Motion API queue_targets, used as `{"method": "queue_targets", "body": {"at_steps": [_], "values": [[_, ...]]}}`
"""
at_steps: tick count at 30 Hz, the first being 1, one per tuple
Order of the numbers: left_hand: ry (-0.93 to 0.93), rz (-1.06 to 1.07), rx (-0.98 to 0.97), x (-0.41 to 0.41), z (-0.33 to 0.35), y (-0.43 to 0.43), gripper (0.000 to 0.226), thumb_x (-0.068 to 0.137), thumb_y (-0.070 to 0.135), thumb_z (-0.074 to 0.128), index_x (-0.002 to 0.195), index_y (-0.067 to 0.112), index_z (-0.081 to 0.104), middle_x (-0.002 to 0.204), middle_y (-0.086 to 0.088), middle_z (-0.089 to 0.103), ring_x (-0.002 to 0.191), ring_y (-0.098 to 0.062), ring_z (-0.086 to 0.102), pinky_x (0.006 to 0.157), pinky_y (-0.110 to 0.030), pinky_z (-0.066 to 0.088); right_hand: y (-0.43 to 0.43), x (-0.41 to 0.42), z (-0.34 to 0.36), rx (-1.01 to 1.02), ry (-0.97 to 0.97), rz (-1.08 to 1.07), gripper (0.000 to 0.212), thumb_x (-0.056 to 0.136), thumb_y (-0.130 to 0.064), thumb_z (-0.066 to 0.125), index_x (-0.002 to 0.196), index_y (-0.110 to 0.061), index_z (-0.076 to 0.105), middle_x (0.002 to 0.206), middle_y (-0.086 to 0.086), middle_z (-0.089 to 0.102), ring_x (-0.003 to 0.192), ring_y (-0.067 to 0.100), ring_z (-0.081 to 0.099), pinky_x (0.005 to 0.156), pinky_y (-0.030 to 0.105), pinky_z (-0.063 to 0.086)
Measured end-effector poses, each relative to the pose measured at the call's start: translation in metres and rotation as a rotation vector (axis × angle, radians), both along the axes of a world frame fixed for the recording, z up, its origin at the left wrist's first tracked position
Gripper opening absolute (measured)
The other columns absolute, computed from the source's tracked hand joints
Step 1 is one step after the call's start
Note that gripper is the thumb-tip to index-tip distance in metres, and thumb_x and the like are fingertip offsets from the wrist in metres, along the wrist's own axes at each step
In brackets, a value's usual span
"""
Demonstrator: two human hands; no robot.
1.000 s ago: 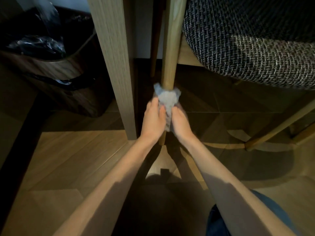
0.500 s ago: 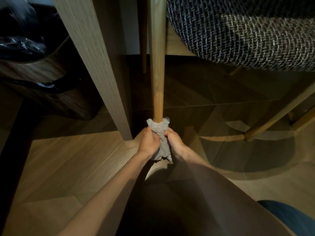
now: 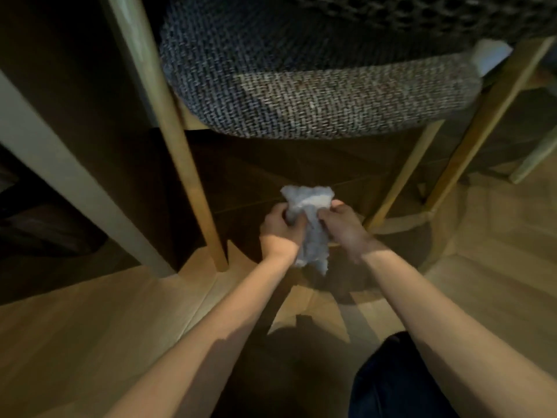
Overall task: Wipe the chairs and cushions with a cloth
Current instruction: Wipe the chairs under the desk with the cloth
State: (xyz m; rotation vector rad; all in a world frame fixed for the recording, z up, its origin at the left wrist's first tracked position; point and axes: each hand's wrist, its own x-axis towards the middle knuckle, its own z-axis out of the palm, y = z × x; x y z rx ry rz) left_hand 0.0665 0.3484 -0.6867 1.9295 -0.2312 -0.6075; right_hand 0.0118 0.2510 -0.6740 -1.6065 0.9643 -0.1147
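The left hand [image 3: 278, 229] and the right hand [image 3: 340, 221] each pinch the grey cloth [image 3: 307, 212] in a closed grip, free in the air below the cushion [image 3: 331, 104], so it seems best to refold a clean side and wrap it tightly round a nearby chair leg [image 3: 399, 182].

- I can read no text, brand, number or sign anywhere in my view.
- The only thing that looks like a label is a white tag [image 3: 489, 57] at the edge of the woven seat cushion [image 3: 331, 104]. It sits up and to the right of the right hand [image 3: 343, 224], well apart from it, and is too blurred for me to tell whether anything is printed on it.
- The cloth [image 3: 310, 218], gripped by the left hand [image 3: 278, 227] and the right hand, shows me no mark I can read.
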Motion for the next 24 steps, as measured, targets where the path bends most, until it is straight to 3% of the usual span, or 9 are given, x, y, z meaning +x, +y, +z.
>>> {"method": "queue_targets", "body": {"at_steps": [2, 4, 7, 10, 14, 17, 20, 24], "values": [[-0.062, -0.080, 0.014, -0.010, 0.009, -0.031, 0.031, 0.093, 0.026, 0.057, 0.122, 0.015, 0.058, 0.122, -0.006, 0.062, 0.114, -0.023, 0.058, 0.097, -0.037, 0.048, -0.022, -0.018, 0.002, -0.093, -0.016, -0.139, 0.012, 0.097, -0.012, 0.045, 0.102, -0.012, 0.055, 0.090, 0.005, 0.062, 0.085, 0.020, 0.062, 0.068, 0.029, 0.050], [-0.097, -0.137, -0.056, -0.022, 0.021, -0.058, 0.029, 0.094, 0.024, 0.056, 0.121, 0.016, 0.058, 0.120, -0.005, 0.063, 0.111, -0.022, 0.059, 0.094, -0.035, 0.050, -0.036, -0.026, 0.007, -0.139, -0.065, -0.348, 0.022, 0.096, -0.014, 0.045, 0.116, -0.008, 0.054, 0.108, 0.011, 0.062, 0.104, 0.028, 0.059, 0.089, 0.041, 0.049], [-0.118, -0.193, -0.051, -0.031, 0.042, -0.093, 0.030, 0.094, 0.026, 0.054, 0.123, 0.018, 0.056, 0.123, -0.007, 0.060, 0.112, -0.025, 0.058, 0.093, -0.033, 0.049, -0.049, -0.033, 0.025, -0.259, -0.093, -0.621, 0.029, 0.095, -0.017, 0.047, 0.124, -0.011, 0.052, 0.125, 0.013, 0.056, 0.120, 0.033, 0.049, 0.102, 0.041, 0.039], [-0.124, -0.315, 0.023, -0.038, 0.064, -0.123, 0.033, 0.095, 0.026, 0.051, 0.127, 0.018, 0.051, 0.127, -0.009, 0.057, 0.115, -0.027, 0.055, 0.096, -0.037, 0.047, -0.062, -0.045, 0.041, -0.212, -0.186, -0.779, 0.032, 0.097, -0.018, 0.046, 0.128, -0.016, 0.051, 0.131, 0.010, 0.052, 0.123, 0.030, 0.044, 0.100, 0.032, 0.032], [-0.010, -0.305, -0.012, -0.048, 0.090, -0.149, 0.040, 0.097, 0.026, 0.050, 0.135, 0.020, 0.043, 0.130, -0.008, 0.054, 0.119, -0.025, 0.053, 0.093, -0.033, 0.045, -0.085, -0.068, 0.055, -0.279, -0.311, -0.717, 0.035, 0.097, -0.017, 0.050, 0.132, -0.013, 0.050, 0.132, 0.008, 0.050, 0.121, 0.023, 0.049, 0.106, 0.036, 0.039], [0.098, -0.196, -0.092, -0.054, 0.098, -0.166, 0.051, 0.096, 0.035, 0.050, 0.144, 0.029, 0.032, 0.138, -0.008, 0.048, 0.123, -0.027, 0.050, 0.103, -0.045, 0.044, -0.112, -0.067, 0.063, -0.432, -0.357, -0.657, 0.037, 0.097, -0.017, 0.053, 0.133, -0.014, 0.050, 0.132, 0.007, 0.049, 0.120, 0.020, 0.050, 0.104, 0.029, 0.039], [0.047, -0.161, -0.157, -0.054, 0.094, -0.185, 0.056, 0.095, 0.035, 0.053, 0.146, 0.029, 0.030, 0.143, -0.007, 0.044, 0.128, -0.026, 0.046, 0.106, -0.043, 0.041, -0.142, -0.053, 0.066, -0.525, -0.423, -0.592, 0.039, 0.095, -0.016, 0.054, 0.134, -0.018, 0.049, 0.129, 0.005, 0.049, 0.120, 0.019, 0.049, 0.104, 0.039, 0.043], [-0.040, -0.174, -0.144, -0.036, 0.082, -0.214, 0.051, 0.094, 0.032, 0.056, 0.141, 0.021, 0.039, 0.141, -0.004, 0.047, 0.129, -0.020, 0.047, 0.108, -0.029, 0.036, -0.178, -0.039, 0.057, -0.506, -0.388, -0.479, 0.042, 0.097, -0.017, 0.049, 0.139, -0.024, 0.044, 0.130, 0.005, 0.045, 0.119, 0.015, 0.044, 0.105, 0.037, 0.040]]}}
